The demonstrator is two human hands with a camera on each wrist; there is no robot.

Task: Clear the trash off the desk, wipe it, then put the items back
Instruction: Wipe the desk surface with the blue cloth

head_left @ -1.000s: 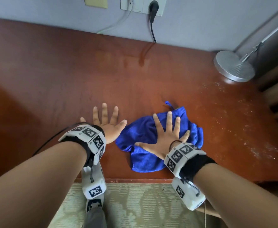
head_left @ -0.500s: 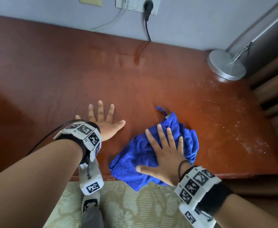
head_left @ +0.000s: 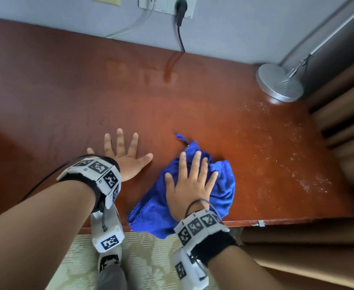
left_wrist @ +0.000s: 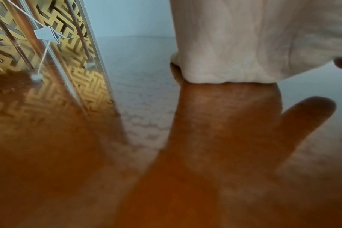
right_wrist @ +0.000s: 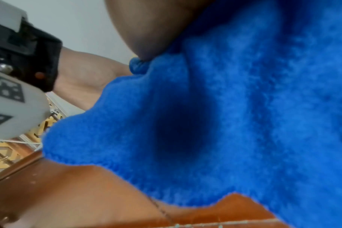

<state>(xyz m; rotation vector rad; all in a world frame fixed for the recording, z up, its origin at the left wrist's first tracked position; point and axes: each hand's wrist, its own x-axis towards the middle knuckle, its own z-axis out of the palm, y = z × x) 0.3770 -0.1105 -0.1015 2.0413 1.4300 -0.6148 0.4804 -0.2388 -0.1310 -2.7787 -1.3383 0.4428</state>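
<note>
Desk (head_left: 67,97) top bare across left half and back strip up to wall. Far right corner blocked by round metal lamp base (head_left: 279,82), its thin arm slanting up along the wall. Black power cord (head_left: 180,38) drops from wall socket to desk's back edge, mid-back. Near front edge: left hand (head_left: 128,158) flat, blue cloth (head_left: 224,185) under right hand (head_left: 190,185), overhanging edge. Narrow gap between hands.
</note>
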